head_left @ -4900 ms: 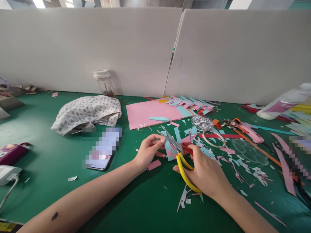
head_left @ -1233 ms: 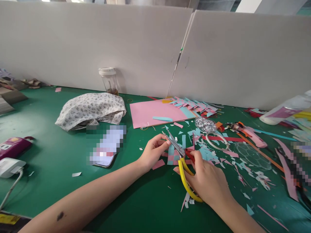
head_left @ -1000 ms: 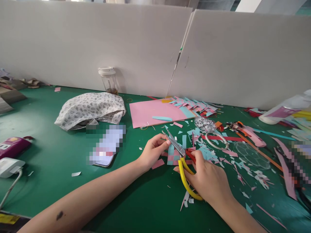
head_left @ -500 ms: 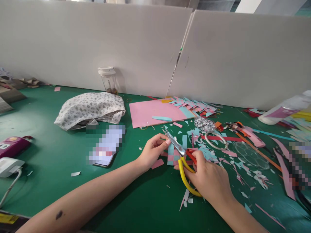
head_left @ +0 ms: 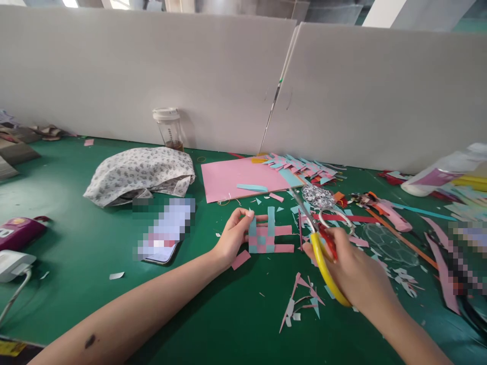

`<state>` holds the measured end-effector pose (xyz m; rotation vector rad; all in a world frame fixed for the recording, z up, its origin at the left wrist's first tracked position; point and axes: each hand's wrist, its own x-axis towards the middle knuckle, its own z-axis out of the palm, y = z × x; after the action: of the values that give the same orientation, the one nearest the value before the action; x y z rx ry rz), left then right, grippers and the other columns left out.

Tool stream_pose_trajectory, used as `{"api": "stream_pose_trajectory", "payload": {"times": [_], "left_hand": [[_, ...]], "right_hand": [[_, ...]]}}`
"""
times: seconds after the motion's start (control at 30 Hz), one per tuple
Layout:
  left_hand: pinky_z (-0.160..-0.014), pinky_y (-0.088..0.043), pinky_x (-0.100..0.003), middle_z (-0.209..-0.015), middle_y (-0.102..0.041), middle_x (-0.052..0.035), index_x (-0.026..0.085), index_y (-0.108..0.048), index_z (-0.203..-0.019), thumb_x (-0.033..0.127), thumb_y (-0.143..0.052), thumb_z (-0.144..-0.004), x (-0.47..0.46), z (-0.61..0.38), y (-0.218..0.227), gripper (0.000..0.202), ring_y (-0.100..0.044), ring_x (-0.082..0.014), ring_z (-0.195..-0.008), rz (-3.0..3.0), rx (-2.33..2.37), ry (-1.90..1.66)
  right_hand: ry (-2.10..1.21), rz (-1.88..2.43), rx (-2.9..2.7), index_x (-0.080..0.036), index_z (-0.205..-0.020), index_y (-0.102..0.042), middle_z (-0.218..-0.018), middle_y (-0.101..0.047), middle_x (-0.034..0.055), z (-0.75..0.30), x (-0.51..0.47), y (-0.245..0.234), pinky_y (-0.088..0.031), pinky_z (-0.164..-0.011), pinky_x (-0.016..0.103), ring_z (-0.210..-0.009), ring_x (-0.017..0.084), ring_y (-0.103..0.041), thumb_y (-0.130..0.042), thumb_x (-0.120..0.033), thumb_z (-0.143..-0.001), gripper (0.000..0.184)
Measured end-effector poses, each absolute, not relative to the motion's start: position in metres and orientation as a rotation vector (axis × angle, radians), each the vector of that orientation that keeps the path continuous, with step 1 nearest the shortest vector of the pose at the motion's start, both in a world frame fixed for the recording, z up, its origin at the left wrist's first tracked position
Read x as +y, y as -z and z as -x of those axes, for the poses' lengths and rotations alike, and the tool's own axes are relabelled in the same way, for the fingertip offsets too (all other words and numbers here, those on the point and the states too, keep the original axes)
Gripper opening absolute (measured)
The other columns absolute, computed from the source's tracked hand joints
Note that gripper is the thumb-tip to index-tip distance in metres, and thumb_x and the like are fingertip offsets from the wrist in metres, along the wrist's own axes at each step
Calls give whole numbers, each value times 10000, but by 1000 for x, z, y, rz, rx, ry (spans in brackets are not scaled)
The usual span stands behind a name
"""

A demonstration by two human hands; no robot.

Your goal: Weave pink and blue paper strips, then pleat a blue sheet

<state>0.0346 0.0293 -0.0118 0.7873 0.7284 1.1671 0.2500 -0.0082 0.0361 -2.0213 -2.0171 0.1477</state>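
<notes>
Between the fingertips and thumb of my left hand [head_left: 236,234] is a small woven paper piece [head_left: 262,240], its pink and light-blue strips crossing in a checker pattern with loose ends sticking out to the top and right. My right hand [head_left: 353,263] grips a pair of scissors [head_left: 317,238] with yellow and red handles, blades pointing up and left, apart from the woven piece. A loose pink paper scrap [head_left: 241,260] lies just below my left hand. Cut paper bits [head_left: 300,299] are scattered on the green table under the scissors.
A pink sheet [head_left: 228,177] lies behind my hands, with woven strips [head_left: 304,166] at its right. To the left are a phone [head_left: 167,230], a patterned cloth [head_left: 140,175] and a cup [head_left: 169,129]. A pink glue gun [head_left: 395,213] and a bottle [head_left: 441,172] are right.
My right hand has moved the scissors right, away from the woven paper piece. The piece now shows more fully in my left hand, which stays nearly in place.
</notes>
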Motion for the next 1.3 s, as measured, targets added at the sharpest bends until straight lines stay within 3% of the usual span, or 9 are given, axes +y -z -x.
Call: {"api": "stream_pose_trajectory", "payload": {"times": [0.1, 0.2, 0.37, 0.57, 0.73, 1.03, 1.3], "left_hand": [[-777, -503, -314, -999, -670, -67, 204, -421, -884, 340, -709, -710, 30, -37, 13, 363, -642, -187, -927, -828, 763, -1196], [-757, -510, -307, -952, -679, -70, 192, -448, -958, 250, -773, -630, 31, -38, 15, 465, -656, -169, -839, -885, 821, -1188], [-760, -504, -293, -823, -682, -33, 167, -530, -965, 255, -760, -642, 31, -39, 16, 406, -643, -131, -747, -937, 862, -1194], [-680, -454, -220, -721, -636, 6, 149, -611, -810, 293, -759, -638, 31, -39, 15, 269, -578, -89, -668, -942, 870, -1207], [-661, -413, -198, -737, -600, 13, 149, -627, -756, 298, -744, -661, 31, -38, 13, 212, -532, -71, -673, -927, 828, -1229], [-669, -408, -213, -713, -595, 11, 144, -612, -712, 276, -754, -646, 30, -37, 12, 206, -534, -81, -681, -945, 781, -1206], [-635, -393, -218, -708, -591, 8, 145, -608, -738, 296, -752, -647, 30, -36, 15, 228, -522, -78, -653, -968, 777, -1183]], "right_hand": [[-190, 2006, -2088, -231, -837, -404, -483, -601, 29, -250, -16, -26, -328, -322, 269, -352, 235, -555, -471, -586, -761, 369], [-193, 2067, -2095, -227, -861, -413, -532, -631, 35, -248, -22, -20, -347, -346, 268, -363, 231, -564, -470, -607, -757, 398], [-148, 2107, -2097, -222, -880, -419, -521, -620, 11, -247, -25, -23, -338, -351, 257, -384, 224, -572, -467, -595, -758, 395], [-78, 1997, -2199, -206, -925, -416, -544, -621, 19, -242, -31, -17, -358, -369, 265, -455, 239, -608, -434, -574, -793, 391], [49, 1914, -2234, -192, -963, -426, -671, -658, 72, -233, -34, -10, -388, -380, 274, -564, 259, -645, -400, -640, -783, 483], [74, 1836, -2280, -196, -978, -427, -644, -652, 44, -228, -30, -12, -415, -415, 270, -625, 244, -659, -420, -560, -806, 402], [103, 1821, -2290, -181, -983, -441, -633, -647, 55, -224, -27, -15, -391, -399, 270, -546, 239, -638, -404, -565, -809, 423]]}}
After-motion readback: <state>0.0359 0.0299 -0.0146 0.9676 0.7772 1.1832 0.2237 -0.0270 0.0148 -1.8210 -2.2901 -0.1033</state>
